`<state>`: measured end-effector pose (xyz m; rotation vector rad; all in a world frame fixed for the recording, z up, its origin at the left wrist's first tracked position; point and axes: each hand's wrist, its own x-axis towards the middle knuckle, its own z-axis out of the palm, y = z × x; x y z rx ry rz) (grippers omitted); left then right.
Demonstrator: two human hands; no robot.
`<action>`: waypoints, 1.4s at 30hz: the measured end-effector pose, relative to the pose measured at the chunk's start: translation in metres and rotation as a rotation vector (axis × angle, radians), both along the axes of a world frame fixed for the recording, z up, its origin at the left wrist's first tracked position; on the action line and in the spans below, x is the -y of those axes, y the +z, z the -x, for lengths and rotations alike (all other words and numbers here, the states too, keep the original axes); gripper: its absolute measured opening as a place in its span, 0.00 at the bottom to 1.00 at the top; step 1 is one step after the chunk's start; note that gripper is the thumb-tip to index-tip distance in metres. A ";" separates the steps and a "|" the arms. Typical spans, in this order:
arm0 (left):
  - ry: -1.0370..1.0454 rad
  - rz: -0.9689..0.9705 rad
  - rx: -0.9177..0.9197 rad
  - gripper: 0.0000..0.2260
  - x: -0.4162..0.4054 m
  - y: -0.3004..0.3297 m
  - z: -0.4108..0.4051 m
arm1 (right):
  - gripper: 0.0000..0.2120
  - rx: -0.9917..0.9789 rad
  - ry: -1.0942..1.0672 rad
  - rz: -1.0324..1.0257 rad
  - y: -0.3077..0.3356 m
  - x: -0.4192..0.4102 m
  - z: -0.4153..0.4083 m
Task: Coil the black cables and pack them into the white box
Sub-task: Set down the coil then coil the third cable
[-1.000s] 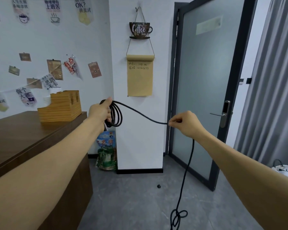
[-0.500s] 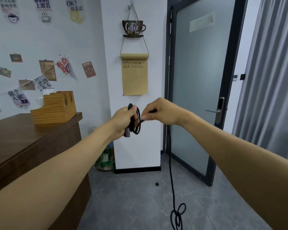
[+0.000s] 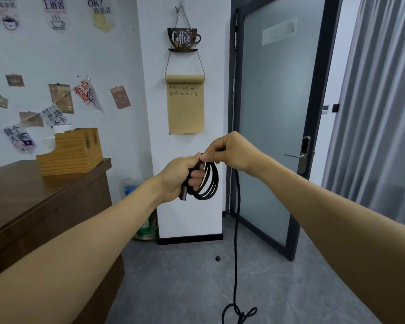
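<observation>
My left hand (image 3: 181, 177) grips a small coil of black cable (image 3: 210, 182) at chest height, with a grey plug end sticking out below the fist. My right hand (image 3: 227, 149) pinches the same cable right at the top of the coil, touching my left thumb. From my right hand the loose cable (image 3: 236, 242) hangs straight down and ends in a tangled loop on the grey floor. The white box is not in view.
A brown wooden counter (image 3: 33, 197) stands at the left with a wooden organiser (image 3: 73, 152) on it. A white pillar with a paper roll is straight ahead, a glass door (image 3: 274, 118) at the right. A small black object (image 3: 218, 258) lies on the floor.
My right hand has swung from far right back to the coil, laying another loop on it. The hanging cable has shifted left with it.
</observation>
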<state>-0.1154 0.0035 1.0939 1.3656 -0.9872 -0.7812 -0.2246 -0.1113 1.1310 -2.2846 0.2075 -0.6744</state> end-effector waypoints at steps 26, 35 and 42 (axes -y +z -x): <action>0.667 0.265 -0.349 0.16 -0.045 0.008 -0.082 | 0.05 0.101 -0.394 -0.020 -0.055 0.045 0.002; 0.533 0.289 -0.048 0.14 -0.020 0.018 -0.053 | 0.10 -0.261 -0.272 0.852 -0.023 -0.006 -0.019; 0.404 0.213 -0.005 0.13 -0.005 0.006 -0.038 | 0.08 -0.307 -0.041 0.766 -0.003 -0.014 -0.014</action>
